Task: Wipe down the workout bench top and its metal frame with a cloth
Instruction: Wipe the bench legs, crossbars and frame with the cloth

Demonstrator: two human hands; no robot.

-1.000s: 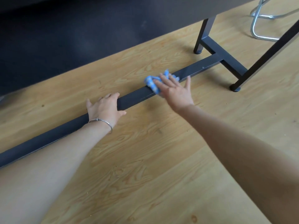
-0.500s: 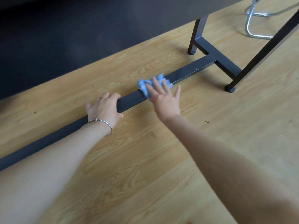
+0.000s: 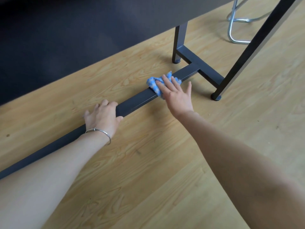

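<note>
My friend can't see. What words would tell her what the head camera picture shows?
A person's right hand presses a blue cloth flat onto the bench's low, dark metal frame bar. The left hand, with a silver bracelet on its wrist, grips the same bar nearer the person, just above a wooden floor.

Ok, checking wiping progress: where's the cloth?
Head view, right of centre: the blue cloth lies on the low frame bar, under the right hand.

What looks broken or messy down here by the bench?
Nothing looks broken. The frame bar runs straight, the left hand holds it, and the right hand presses the bunched blue cloth on it. Only a few small dark specks dot the wood floor.
</note>
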